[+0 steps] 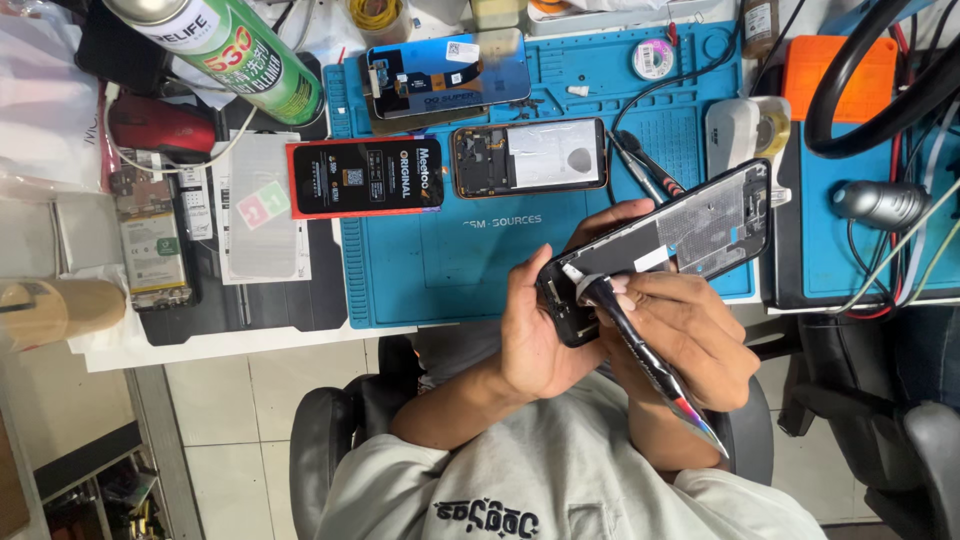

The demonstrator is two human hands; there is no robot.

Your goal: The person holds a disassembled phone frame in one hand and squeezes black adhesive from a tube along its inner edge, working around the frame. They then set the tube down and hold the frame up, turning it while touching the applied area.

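Observation:
My left hand (530,335) grips the near end of a black phone frame (705,225), holding it tilted above the front edge of the blue work mat (440,275). In my right hand (695,335) is a slim black tube (645,355), held like a pen. Its white nozzle tip (574,273) rests on the frame's edge close to my left thumb. The frame's inner side faces up, showing a grey metal plate.
On the mat lie an opened phone (530,157), a screen panel (450,68), a black and red box (365,177) and tweezers (645,168). A green spray can (240,50) and a battery (150,245) sit left; tape roll (765,125) and cables right.

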